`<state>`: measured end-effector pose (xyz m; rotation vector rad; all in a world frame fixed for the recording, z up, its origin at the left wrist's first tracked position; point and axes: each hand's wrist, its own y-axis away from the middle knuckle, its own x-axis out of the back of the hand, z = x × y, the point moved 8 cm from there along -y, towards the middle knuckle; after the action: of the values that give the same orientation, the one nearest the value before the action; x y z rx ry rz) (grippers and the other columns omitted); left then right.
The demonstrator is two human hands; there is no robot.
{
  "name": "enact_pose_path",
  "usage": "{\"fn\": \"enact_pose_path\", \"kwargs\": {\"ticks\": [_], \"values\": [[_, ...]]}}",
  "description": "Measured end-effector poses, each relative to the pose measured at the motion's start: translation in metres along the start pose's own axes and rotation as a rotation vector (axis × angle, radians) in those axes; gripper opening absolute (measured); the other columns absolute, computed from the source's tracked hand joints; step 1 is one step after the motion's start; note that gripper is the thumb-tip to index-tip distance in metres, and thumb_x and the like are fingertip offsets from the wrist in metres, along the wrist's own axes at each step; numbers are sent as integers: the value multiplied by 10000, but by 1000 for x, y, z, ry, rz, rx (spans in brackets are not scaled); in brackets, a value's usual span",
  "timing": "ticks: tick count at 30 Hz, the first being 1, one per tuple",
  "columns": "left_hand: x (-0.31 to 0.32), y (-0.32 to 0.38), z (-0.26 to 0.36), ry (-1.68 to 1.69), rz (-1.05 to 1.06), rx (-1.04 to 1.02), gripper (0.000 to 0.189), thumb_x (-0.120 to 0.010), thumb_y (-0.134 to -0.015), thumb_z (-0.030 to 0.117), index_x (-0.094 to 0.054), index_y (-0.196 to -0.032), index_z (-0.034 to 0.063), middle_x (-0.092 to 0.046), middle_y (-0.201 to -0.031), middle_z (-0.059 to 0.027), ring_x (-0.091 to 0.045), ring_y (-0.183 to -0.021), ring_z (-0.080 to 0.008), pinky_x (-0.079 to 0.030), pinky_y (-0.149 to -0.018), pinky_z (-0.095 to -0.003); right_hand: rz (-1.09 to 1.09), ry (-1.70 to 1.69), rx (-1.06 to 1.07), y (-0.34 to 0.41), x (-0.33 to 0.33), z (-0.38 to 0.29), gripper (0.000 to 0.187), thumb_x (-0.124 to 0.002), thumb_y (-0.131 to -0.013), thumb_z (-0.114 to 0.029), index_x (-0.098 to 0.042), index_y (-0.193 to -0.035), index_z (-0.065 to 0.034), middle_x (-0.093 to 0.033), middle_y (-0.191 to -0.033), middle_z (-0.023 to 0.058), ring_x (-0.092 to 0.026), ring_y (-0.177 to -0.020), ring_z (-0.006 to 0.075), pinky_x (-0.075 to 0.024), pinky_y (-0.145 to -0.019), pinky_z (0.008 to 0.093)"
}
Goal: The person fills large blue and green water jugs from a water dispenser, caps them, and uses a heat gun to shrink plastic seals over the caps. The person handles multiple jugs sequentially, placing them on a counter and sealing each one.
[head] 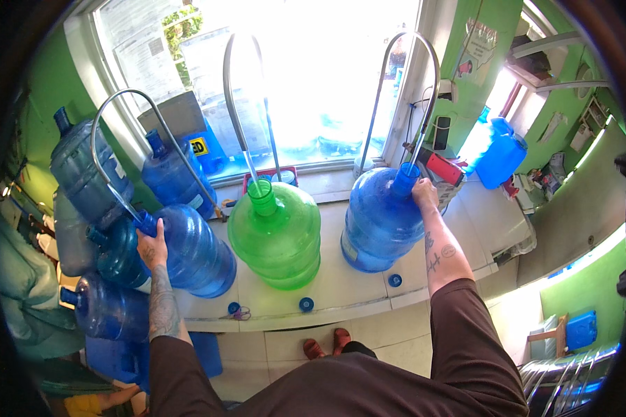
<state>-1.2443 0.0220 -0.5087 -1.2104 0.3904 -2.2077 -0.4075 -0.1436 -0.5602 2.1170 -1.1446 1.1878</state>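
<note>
My left hand [152, 247] grips the neck of a blue plastic water jug [195, 255], which leans on the white counter. A curved metal filling pipe [101, 161] runs down into that neck. Around the neck of another blue water jug [383, 219], farther right, my right hand [425, 194] is closed, and a second curved pipe [436, 78] enters its mouth. Between them stands a green water jug [276, 240] with a third pipe [229, 83] in its mouth; neither hand touches it. Water levels inside the jugs are hard to read.
Blue caps [306, 304] and purple-handled scissors [242, 313] lie along the counter's [344, 292] front edge. Several more jugs [91, 167] are stacked at left. A red-and-black object [445, 169] and a blue container [501, 156] stand at right, and a bright window [318, 94] is behind.
</note>
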Motion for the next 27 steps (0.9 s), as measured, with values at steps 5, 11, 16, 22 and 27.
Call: {"fn": "enact_pose_path", "kwargs": {"ticks": [5,11,16,22,27], "values": [[3,1,2,-68,26,13,805,-651,-912,656,-586,-1303,-44,-703,-1182,-252,-666,-1108,-434,-510,-956,-511,-1,-3,6,0,1,-1,609,-452,-1015,-558,-632,-1307,-56,-667,-1314,255,-628,-1246,432,-494,-1050,528],[5,3,6,-34,6,8,827,-631,-914,678,-583,-1316,-44,-701,-1184,-256,-666,-1105,-439,-506,-967,-512,2,27,-4,-4,-2,2,604,-450,-1015,-563,-634,-1312,-70,-666,-1320,250,-624,-1253,428,-491,-1055,528],[3,0,4,-85,-19,17,876,-624,-921,686,-531,-1400,-42,-697,-1237,-249,-664,-1145,-432,-517,-974,-497,-17,23,0,-3,-3,2,605,-444,-1017,-566,-636,-1312,-73,-668,-1319,245,-624,-1256,424,-490,-1059,524],[8,3,8,-47,35,-11,846,-625,-912,687,-583,-1316,-55,-701,-1197,-260,-661,-1126,-439,-511,-966,-514,-8,15,8,-5,-3,2,611,-442,-1017,-570,-640,-1305,-69,-669,-1316,248,-627,-1251,426,-494,-1059,520],[5,2,10,-34,0,-1,800,-639,-910,671,-598,-1311,-20,-715,-1184,-234,-671,-1105,-438,-512,-957,-517,12,53,-1,-10,-4,4,604,-448,-1019,-560,-640,-1299,-62,-668,-1314,256,-632,-1238,438,-500,-1055,523]]}}
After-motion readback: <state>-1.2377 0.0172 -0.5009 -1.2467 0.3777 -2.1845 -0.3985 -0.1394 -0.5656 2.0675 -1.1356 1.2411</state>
